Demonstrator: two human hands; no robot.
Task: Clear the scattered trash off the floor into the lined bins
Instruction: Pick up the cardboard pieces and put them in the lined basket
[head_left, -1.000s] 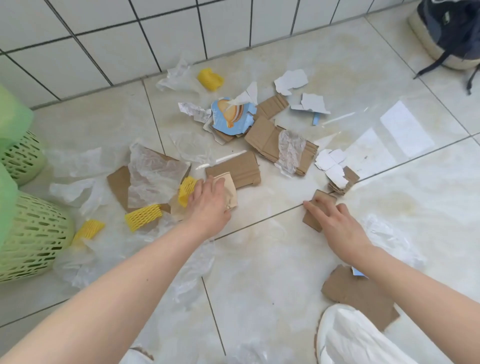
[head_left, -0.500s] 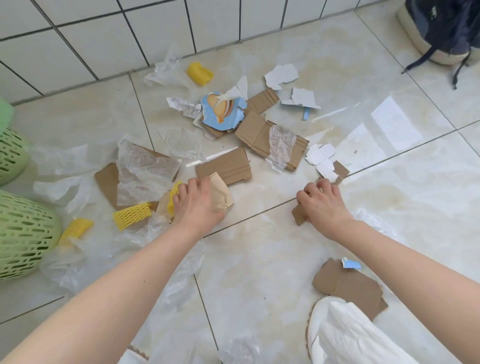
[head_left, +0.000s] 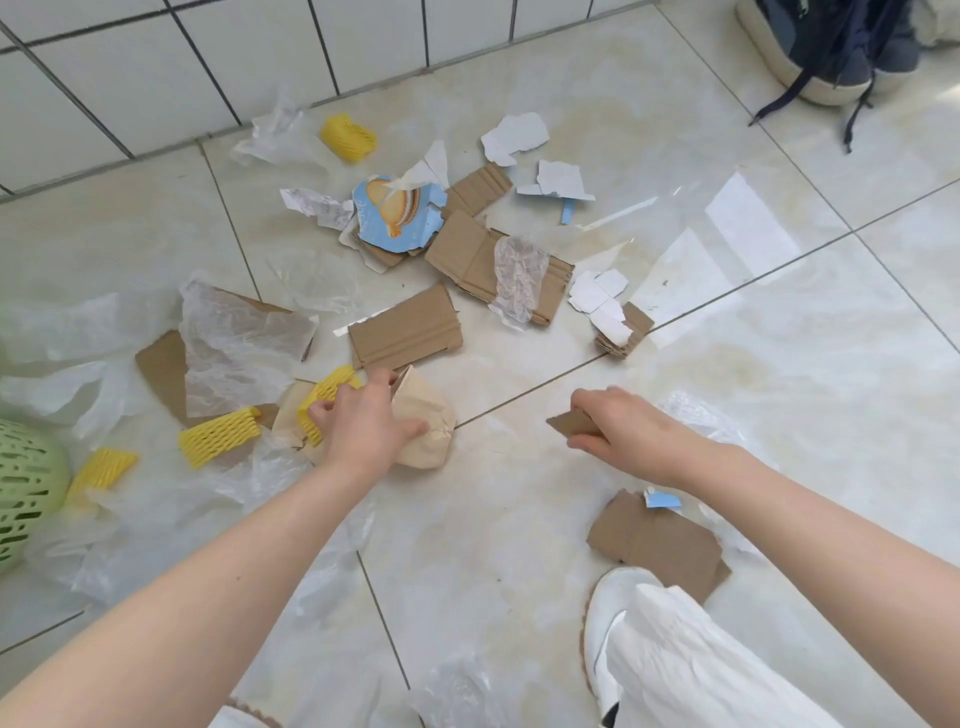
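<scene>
left hand (head_left: 363, 423) | grip curled on yellow foam net sleeve (head_left: 323, 397) and tan crumpled paper bag (head_left: 423, 418), frame centre-left | right hand (head_left: 626, 428) | grip pinching small brown cardboard scrap (head_left: 571, 423) (off the floor) | green perforated bin (head_left: 28, 486) far left

We see a pale cream floor (head_left: 779, 415) with a faint marbled pattern and thin dark grout lines, below white wall tiles (head_left: 130, 78). The cardboard pieces (head_left: 405, 327) are plain brown. The foam nets (head_left: 221, 436) are bright yellow with a mesh pattern. A torn wrapper (head_left: 397, 215) is light blue with an orange-and-cream picture. The paper scraps (head_left: 514, 136) are white. The bin (head_left: 26, 493) is pale green with slotted holes. The shoe (head_left: 605, 623) is white.
</scene>
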